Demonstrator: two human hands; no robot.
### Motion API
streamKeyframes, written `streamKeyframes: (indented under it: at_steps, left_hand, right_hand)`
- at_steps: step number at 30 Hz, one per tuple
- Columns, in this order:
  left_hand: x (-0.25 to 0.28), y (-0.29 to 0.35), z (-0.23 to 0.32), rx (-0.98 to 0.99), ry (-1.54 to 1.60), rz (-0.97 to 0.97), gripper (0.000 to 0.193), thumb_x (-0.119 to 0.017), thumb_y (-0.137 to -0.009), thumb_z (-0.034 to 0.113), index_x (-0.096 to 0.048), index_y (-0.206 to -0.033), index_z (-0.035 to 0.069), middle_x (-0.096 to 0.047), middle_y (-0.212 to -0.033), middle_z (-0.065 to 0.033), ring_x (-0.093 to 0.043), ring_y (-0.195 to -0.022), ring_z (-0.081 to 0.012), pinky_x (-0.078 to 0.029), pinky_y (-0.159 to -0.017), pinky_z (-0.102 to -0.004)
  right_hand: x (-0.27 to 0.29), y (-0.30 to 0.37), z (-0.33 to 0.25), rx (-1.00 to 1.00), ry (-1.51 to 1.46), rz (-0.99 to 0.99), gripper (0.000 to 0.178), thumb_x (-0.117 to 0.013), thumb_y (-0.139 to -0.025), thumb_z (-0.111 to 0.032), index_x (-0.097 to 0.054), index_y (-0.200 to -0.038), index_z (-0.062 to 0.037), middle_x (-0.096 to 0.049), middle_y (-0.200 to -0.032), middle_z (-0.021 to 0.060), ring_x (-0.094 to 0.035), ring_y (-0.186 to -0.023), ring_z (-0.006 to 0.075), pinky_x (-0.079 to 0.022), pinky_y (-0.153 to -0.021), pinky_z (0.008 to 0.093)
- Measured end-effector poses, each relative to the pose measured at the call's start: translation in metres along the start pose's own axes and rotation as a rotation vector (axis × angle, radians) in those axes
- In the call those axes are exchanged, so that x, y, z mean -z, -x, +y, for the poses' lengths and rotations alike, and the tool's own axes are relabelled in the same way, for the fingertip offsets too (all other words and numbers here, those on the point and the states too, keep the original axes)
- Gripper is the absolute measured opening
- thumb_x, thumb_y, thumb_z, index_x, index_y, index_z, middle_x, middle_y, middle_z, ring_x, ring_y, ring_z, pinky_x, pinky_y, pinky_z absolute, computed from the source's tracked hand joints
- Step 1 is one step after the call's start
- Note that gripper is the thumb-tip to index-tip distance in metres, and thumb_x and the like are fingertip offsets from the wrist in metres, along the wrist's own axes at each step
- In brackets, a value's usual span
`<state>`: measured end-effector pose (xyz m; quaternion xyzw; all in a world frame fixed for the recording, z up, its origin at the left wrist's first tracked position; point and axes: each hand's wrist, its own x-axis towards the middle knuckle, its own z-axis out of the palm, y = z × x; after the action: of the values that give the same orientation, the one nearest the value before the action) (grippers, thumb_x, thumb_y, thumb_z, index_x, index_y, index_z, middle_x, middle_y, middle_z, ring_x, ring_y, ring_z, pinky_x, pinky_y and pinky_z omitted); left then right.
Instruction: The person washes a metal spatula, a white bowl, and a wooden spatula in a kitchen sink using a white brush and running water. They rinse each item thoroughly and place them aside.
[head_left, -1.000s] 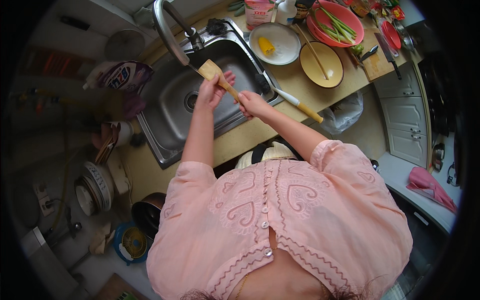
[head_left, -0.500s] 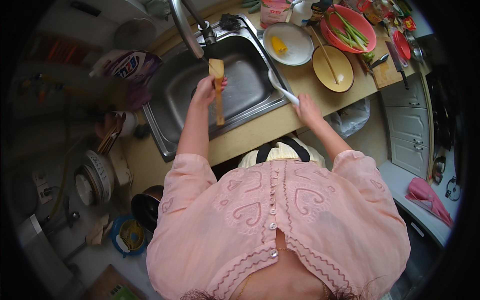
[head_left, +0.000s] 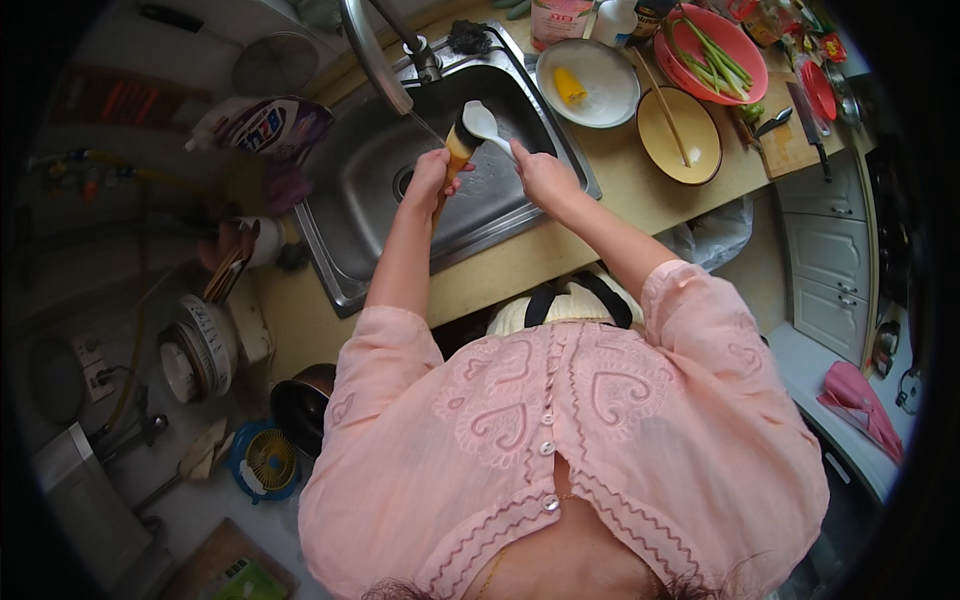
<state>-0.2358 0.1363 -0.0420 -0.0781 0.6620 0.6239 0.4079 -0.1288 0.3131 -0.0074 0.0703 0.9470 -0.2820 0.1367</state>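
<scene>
Over the sink, my left hand is closed round a wooden spatula, tilted with its blade end up and away from me. My right hand grips a white-handled brush whose dark bristles press against the spatula's blade. Both hands are close together above the steel basin. From the faucet, a thin stream of water runs down beside the spatula.
Right of the sink stand a white bowl with a yellow piece in it, a yellow bowl with a wooden stick, and a pink basin of green stalks. A knife lies on a cutting board. Stacked dishes stand at left.
My right hand has moved left from the sink's right edge, bringing the brush onto the spatula. The spatula has tilted from nearly upright to slanting right.
</scene>
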Motion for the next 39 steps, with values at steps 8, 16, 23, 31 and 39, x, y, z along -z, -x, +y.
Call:
streamKeyframes:
  at_steps: [8, 16, 23, 31, 39]
  left_hand:
    - [-0.012, -0.003, 0.017, 0.098, -0.192, 0.143, 0.090, -0.009, -0.074, 0.078, -0.058, -0.094, 0.004, -0.060, -0.063, -0.0134, -0.044, -0.037, -0.0122, -0.033, -0.032, -0.0223]
    - [-0.004, 0.003, 0.040, 0.120, -0.287, 0.174, 0.092, -0.010, -0.074, 0.078, -0.061, -0.083, 0.002, -0.060, -0.061, -0.0106, -0.045, -0.037, -0.0122, -0.033, -0.033, -0.0231]
    - [-0.005, 0.015, 0.030, 0.068, -0.426, 0.158, 0.090, -0.011, -0.077, 0.075, -0.061, -0.084, 0.000, -0.059, -0.057, -0.0112, -0.047, -0.037, -0.0140, -0.034, -0.033, -0.0263]
    - [0.000, 0.017, 0.038, 0.083, -0.580, 0.237, 0.093, -0.008, -0.077, 0.075, -0.062, -0.079, 0.000, -0.060, -0.059, -0.0102, -0.049, -0.039, -0.0148, -0.037, -0.035, -0.0288]
    - [0.010, 0.011, 0.019, 0.082, -0.204, 0.176, 0.096, -0.006, -0.074, 0.078, -0.061, -0.086, 0.001, -0.060, -0.058, -0.0114, -0.044, -0.036, -0.0114, -0.034, -0.033, -0.0229]
  right_hand:
    - [-0.003, -0.019, 0.016, 0.019, -0.059, 0.006, 0.038, -0.045, -0.082, -0.009, -0.044, -0.120, -0.0075, -0.060, -0.077, 0.0194, -0.059, -0.072, 0.0360, -0.046, -0.062, 0.0447]
    - [0.009, -0.025, 0.015, 0.048, -0.111, -0.003, 0.042, -0.049, -0.082, -0.011, -0.045, -0.123, -0.0112, -0.060, -0.077, 0.0203, -0.058, -0.071, 0.0370, -0.045, -0.063, 0.0447]
    - [0.017, -0.031, 0.006, 0.030, -0.006, -0.053, 0.034, -0.047, -0.080, -0.010, -0.046, -0.114, -0.0096, -0.061, -0.081, 0.0160, -0.060, -0.076, 0.0335, -0.048, -0.062, 0.0441]
    - [0.009, -0.030, 0.007, 0.060, 0.002, -0.009, 0.021, -0.048, -0.082, -0.011, -0.048, -0.102, -0.0083, -0.061, -0.079, 0.0158, -0.060, -0.075, 0.0336, -0.047, -0.061, 0.0453]
    - [-0.007, -0.018, 0.011, 0.129, -0.056, 0.013, 0.039, -0.048, -0.083, -0.013, -0.042, -0.121, -0.0065, -0.058, -0.070, 0.0217, -0.057, -0.067, 0.0383, -0.044, -0.059, 0.0479]
